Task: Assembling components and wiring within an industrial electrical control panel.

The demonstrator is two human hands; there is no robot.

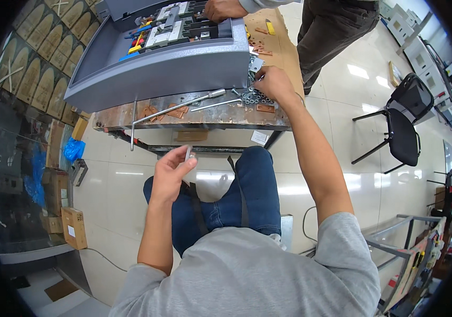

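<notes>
Left hand (170, 171): pinches piece (188, 152)
Right hand (276, 84): curled, hold unclear
Nuts (255, 99) beside box (178, 71): our knuckles could scatter them

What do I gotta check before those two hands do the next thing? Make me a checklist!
1. Left hand has its small piece pinched: ok.
2. Right hand is at the pile of nuts and bolts: ok.
3. Right fingertips have grabbed something: cannot tell, the view is too small.
4. Long wrench lies fully on the table: not ok, its handle sticks past the front edge.
5. Other person's hand is away from the grey box: not ok.
</notes>
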